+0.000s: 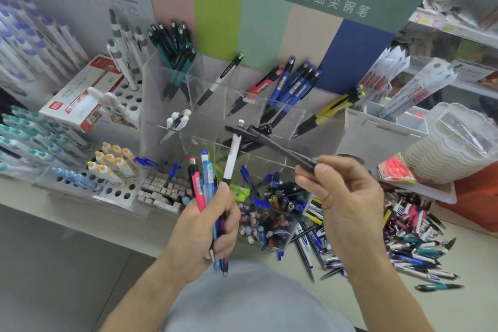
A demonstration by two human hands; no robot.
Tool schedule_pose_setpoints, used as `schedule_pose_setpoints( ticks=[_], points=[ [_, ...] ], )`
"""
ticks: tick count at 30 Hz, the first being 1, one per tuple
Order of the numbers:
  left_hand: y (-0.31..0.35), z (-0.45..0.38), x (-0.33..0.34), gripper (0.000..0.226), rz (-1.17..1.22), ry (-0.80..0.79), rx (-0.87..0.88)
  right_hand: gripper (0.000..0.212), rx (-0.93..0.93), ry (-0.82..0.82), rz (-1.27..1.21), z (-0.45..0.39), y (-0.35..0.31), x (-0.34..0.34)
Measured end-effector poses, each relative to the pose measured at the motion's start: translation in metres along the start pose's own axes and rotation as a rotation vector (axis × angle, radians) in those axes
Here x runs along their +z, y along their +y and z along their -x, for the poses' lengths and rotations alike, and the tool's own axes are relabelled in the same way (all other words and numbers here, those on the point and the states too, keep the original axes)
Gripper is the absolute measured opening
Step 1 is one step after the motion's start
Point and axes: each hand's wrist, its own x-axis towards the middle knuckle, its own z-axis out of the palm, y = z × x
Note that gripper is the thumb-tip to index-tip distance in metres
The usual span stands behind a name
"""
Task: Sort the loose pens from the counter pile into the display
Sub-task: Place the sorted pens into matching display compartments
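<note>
My left hand (207,226) grips a bunch of pens (200,183): a pink one, a light blue one and a white one with a black tip, all pointing up. My right hand (342,191) pinches the end of a black pen (272,141), which slants up and left over the clear acrylic display (318,127). The display's compartments hold dark green, black-white, red, blue and yellow pens. The loose pen pile (409,240) lies on the counter to the right, below my right hand.
A clear box of caps and small parts (272,218) sits in front of the display. Racks of white, teal and yellow-capped pens (110,164) stand at left, with a red-and-white carton (78,100) behind. A stack of plastic lids (452,143) stands at right.
</note>
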Motion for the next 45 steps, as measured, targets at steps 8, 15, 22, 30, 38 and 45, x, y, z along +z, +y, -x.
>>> schedule_pose_setpoints(
  ticks=[8,15,22,30,38,45],
  points=[
    [0.007,-0.008,0.021,0.059,-0.02,0.249,0.24,0.015,0.048,-0.053,0.124,0.034,0.037,0.021],
    [0.013,-0.008,0.023,0.047,-0.203,0.385,0.256,0.027,0.249,-0.367,0.388,0.032,0.044,0.025],
    [0.0,0.004,0.022,0.031,-0.319,0.316,0.192,0.038,0.309,-0.535,0.67,0.003,0.004,0.02],
    [-0.003,0.014,0.029,0.031,-0.323,0.181,0.107,0.017,0.262,-0.863,0.779,-0.025,-0.012,0.019],
    [0.006,0.007,0.003,0.048,-0.246,0.322,0.189,0.009,-0.233,-0.548,0.739,-0.048,-0.054,0.007],
    [0.007,0.007,0.004,0.041,-0.019,0.09,0.146,0.012,-0.684,-0.376,0.972,-0.062,-0.02,0.035]
  ],
)
